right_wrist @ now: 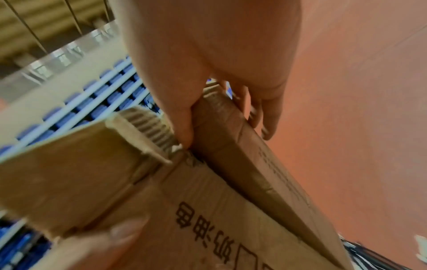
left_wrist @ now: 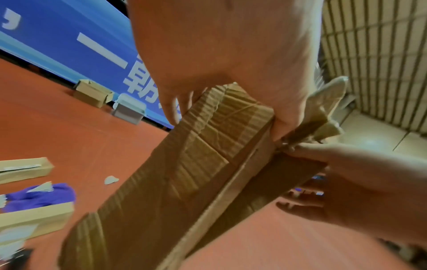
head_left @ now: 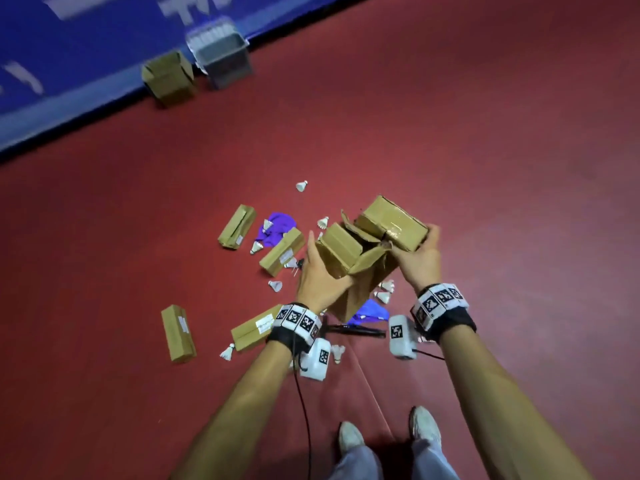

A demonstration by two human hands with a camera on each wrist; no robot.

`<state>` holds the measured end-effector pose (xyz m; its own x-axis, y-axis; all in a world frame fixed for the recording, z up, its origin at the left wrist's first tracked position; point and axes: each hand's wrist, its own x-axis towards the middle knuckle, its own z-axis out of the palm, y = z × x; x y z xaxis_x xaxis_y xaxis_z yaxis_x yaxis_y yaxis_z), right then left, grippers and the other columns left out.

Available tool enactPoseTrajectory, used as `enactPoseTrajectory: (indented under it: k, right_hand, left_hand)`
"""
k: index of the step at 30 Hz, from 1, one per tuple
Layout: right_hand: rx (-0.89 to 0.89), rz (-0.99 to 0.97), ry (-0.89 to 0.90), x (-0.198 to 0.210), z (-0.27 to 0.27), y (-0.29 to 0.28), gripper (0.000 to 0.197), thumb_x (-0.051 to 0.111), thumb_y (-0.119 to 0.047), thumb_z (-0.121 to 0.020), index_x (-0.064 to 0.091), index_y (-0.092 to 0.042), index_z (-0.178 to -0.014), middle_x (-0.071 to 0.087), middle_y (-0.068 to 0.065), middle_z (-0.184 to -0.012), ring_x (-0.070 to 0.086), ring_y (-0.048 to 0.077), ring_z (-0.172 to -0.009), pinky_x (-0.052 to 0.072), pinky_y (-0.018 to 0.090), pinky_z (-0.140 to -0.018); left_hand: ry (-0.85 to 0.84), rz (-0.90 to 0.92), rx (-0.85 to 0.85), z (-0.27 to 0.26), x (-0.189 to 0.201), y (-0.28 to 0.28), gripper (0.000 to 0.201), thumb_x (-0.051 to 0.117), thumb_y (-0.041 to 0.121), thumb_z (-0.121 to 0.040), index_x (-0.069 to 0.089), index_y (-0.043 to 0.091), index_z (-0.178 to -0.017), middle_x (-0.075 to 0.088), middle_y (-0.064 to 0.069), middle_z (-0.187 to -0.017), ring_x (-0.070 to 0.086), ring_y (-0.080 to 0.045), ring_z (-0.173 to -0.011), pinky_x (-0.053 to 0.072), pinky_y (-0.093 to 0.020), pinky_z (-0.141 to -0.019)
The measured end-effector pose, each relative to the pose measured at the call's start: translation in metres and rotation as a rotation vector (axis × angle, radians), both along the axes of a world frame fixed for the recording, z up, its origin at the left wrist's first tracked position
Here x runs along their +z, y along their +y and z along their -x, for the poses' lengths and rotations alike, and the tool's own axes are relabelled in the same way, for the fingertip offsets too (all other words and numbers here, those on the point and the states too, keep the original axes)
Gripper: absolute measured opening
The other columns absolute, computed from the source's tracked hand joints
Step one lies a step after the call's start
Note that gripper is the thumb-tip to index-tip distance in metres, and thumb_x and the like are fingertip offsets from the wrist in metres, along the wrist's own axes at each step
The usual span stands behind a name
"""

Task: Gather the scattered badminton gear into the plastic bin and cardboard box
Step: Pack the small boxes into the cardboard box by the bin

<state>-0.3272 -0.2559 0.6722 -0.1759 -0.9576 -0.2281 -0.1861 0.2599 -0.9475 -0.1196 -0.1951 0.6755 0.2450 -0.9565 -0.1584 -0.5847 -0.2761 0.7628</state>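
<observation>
Red floor (head_left: 485, 133): sports surface, wide bare stretches right of and beyond the grip. Blue barrier board (head_left: 69, 57): far left beyond the grip, along the floor's edge; large white characters, too blurred in the head view to read. Open cardboard box (head_left: 349, 258): held up over the scatter between both hands, flaps splayed; black printed characters show on one panel in the right wrist view, not clearly readable; contents cannot be seen. Left hand (head_left: 317, 282): grip on the box's near left side, thumb up along the wall, fingers curled under a flap. Right hand (head_left: 420, 261): grip closed round a flap at the box's right corner, thumb on one face, fingers on the other. Second cardboard box (head_left: 168, 79): far from the grip against the board, flaps open, interior unseen. Grey plastic bin (head_left: 221, 57): just right of that box, white tube-like items inside, blurred. Long cardboard cartons (head_left: 237, 226): four on the floor left of and below the grip, each with a small white label, unreadable. Purple cloth (head_left: 277, 228): left of the grip; a second piece below the held box. Black racket (head_left: 356, 330): partly hidden under the wrists. White shuttlecocks (head_left: 302, 186): loose around the grip, one well beyond it.
</observation>
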Motion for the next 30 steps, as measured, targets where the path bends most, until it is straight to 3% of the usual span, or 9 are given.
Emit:
enactPoseTrajectory:
  k: [2, 4, 8, 11, 14, 19, 22, 26, 30]
  right_hand:
    - [-0.04, 0.049, -0.049, 0.047, -0.005, 0.002, 0.066, 0.08, -0.028, -0.065, 0.04, -0.03, -0.117, 0.067, -0.001, -0.11, 0.068, 0.02, -0.099, 0.058, 0.047, -0.09]
    - [-0.094, 0.106, -0.082, 0.085, -0.007, 0.004, 0.065, 0.077, -0.023, -0.068, 0.04, -0.029, -0.121, 0.066, -0.004, -0.108, 0.066, 0.017, -0.096, 0.058, 0.047, -0.089]
    - [-0.189, 0.182, -0.159, 0.127, -0.004, 0.007, 0.065, 0.078, -0.011, -0.074, 0.04, -0.02, -0.126, 0.062, -0.009, -0.106, 0.063, 0.006, -0.092, 0.058, 0.04, -0.086]
    - [-0.224, 0.199, -0.188, 0.137, 0.005, 0.002, 0.07, 0.079, -0.03, -0.066, 0.038, -0.025, -0.123, 0.064, -0.004, -0.111, 0.066, 0.015, -0.099, 0.058, 0.043, -0.088]
    - [-0.239, 0.197, -0.211, 0.141, 0.027, -0.02, 0.066, 0.081, -0.023, -0.073, 0.037, -0.026, -0.122, 0.063, -0.005, -0.111, 0.065, 0.015, -0.1, 0.057, 0.046, -0.09]
    - [-0.169, 0.203, -0.225, 0.145, 0.079, -0.092, 0.067, 0.081, -0.014, -0.078, 0.038, -0.024, -0.127, 0.062, -0.005, -0.113, 0.063, 0.007, -0.1, 0.057, 0.043, -0.093]
    - [-0.087, 0.226, -0.248, 0.151, 0.114, -0.153, 0.064, 0.081, -0.015, -0.078, 0.039, -0.027, -0.125, 0.063, -0.006, -0.113, 0.064, 0.008, -0.1, 0.058, 0.048, -0.093]
    - [0.006, 0.248, -0.271, 0.169, 0.163, -0.232, 0.067, 0.082, -0.027, -0.071, 0.04, -0.033, -0.124, 0.065, -0.003, -0.117, 0.067, 0.014, -0.106, 0.058, 0.055, -0.09]
    - [0.061, 0.264, -0.284, 0.195, 0.203, -0.297, 0.068, 0.083, -0.024, -0.073, 0.04, -0.031, -0.125, 0.065, -0.003, -0.118, 0.066, 0.013, -0.107, 0.058, 0.053, -0.091]
  left_hand:
    - [0.057, 0.088, 0.038, 0.005, 0.047, -0.005, 0.127, 0.093, 0.05, -0.064, 0.014, 0.018, -0.158, 0.038, -0.004, -0.158, 0.037, -0.021, -0.146, 0.033, -0.032, -0.116]
    - [0.078, 0.169, 0.026, 0.009, 0.087, -0.008, 0.118, 0.09, 0.062, -0.054, 0.029, 0.018, -0.145, 0.05, 0.0, -0.139, 0.05, -0.02, -0.131, 0.041, -0.028, -0.104]
    - [-0.088, 0.219, -0.17, 0.019, 0.127, -0.015, 0.137, 0.081, 0.083, -0.044, 0.018, 0.02, -0.148, 0.044, -0.006, -0.146, 0.045, -0.022, -0.134, 0.041, -0.038, -0.11]
    - [-0.181, 0.179, -0.321, 0.029, 0.14, -0.028, 0.15, 0.093, 0.066, -0.049, 0.0, 0.019, -0.158, 0.022, -0.009, -0.162, 0.023, -0.022, -0.151, 0.026, -0.043, -0.124]
    - [-0.107, 0.125, -0.43, 0.036, 0.142, -0.057, 0.147, 0.098, 0.042, -0.058, -0.005, 0.022, -0.16, 0.014, -0.004, -0.166, 0.015, -0.02, -0.154, 0.021, -0.049, -0.126]
    - [-0.02, 0.16, -0.306, 0.071, 0.15, -0.125, 0.122, 0.1, 0.047, -0.051, 0.028, 0.03, -0.149, 0.048, 0.004, -0.144, 0.043, -0.014, -0.137, 0.04, -0.043, -0.115]
    - [0.007, 0.184, -0.257, 0.109, 0.16, -0.171, 0.111, 0.102, 0.044, -0.052, 0.034, 0.03, -0.139, 0.057, 0.008, -0.133, 0.052, -0.01, -0.124, 0.045, -0.039, -0.108]
    - [0.029, 0.204, -0.235, 0.165, 0.174, -0.231, 0.122, 0.1, 0.045, -0.056, 0.023, 0.03, -0.149, 0.048, 0.006, -0.148, 0.044, -0.008, -0.137, 0.038, -0.032, -0.115]
    - [0.028, 0.191, -0.233, 0.204, 0.193, -0.286, 0.131, 0.096, 0.051, -0.063, 0.008, 0.036, -0.159, 0.024, 0.004, -0.168, 0.023, -0.01, -0.154, 0.024, -0.043, -0.127]
